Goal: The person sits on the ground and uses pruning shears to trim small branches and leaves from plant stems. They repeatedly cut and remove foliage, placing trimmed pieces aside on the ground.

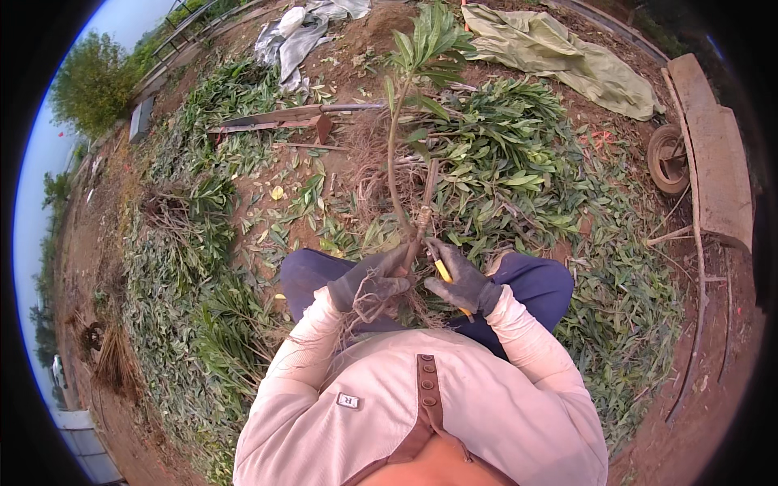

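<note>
Between my knees stands a young leafy plant point(394, 152) with a thin, bent stem, a crown of long green leaves at its top and bare roots point(425, 311) hanging below. Beside that stem rises a thicker, cut-off brown stem point(430, 182) with a pale, ringed stretch low down. My left hand point(368, 280), in a dark glove, grips the plant's base, and thin roots trail over the wrist. In my gloved right hand point(465, 280) is a yellow-handled cutting tool point(442, 271), probably pruning shears; its tip is close to the stems and partly hidden.
Cut leafy branches point(504, 133) are heaped ahead to the right, beside a tangle of bare roots point(368, 164). A long-handled tool point(273, 118) lies on the soil. A wheelbarrow point(717, 158) stands at right. Beyond lie a green tarp point(559, 51) and grey sheeting point(292, 45).
</note>
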The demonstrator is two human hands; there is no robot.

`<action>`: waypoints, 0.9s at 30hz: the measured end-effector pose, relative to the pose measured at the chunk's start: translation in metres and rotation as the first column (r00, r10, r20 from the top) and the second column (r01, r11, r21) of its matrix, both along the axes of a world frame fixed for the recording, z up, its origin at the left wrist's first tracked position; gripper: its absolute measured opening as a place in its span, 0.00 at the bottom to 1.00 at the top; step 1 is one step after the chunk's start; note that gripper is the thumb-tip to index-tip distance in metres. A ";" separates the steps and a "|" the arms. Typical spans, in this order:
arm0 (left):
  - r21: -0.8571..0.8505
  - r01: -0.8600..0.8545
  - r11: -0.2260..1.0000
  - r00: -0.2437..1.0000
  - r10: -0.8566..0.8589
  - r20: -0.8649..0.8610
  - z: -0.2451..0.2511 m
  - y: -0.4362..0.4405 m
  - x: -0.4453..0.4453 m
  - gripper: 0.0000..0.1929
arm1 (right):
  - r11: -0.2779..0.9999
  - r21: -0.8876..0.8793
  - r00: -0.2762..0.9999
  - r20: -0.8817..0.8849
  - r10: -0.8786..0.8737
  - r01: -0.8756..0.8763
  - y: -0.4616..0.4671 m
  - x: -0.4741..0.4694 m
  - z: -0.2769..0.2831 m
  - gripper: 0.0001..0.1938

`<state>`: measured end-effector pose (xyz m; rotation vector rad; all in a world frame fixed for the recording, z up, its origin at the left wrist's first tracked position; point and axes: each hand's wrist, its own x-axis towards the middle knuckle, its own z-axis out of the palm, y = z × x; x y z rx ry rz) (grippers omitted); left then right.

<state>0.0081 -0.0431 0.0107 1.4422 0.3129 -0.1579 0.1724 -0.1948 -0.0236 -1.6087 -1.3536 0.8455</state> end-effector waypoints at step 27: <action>0.978 0.037 -0.207 0.976 -0.205 -0.080 -0.014 0.075 0.014 0.25 | 0.574 -0.128 -0.009 -0.979 -0.205 0.809 -0.058 0.077 -0.008 0.17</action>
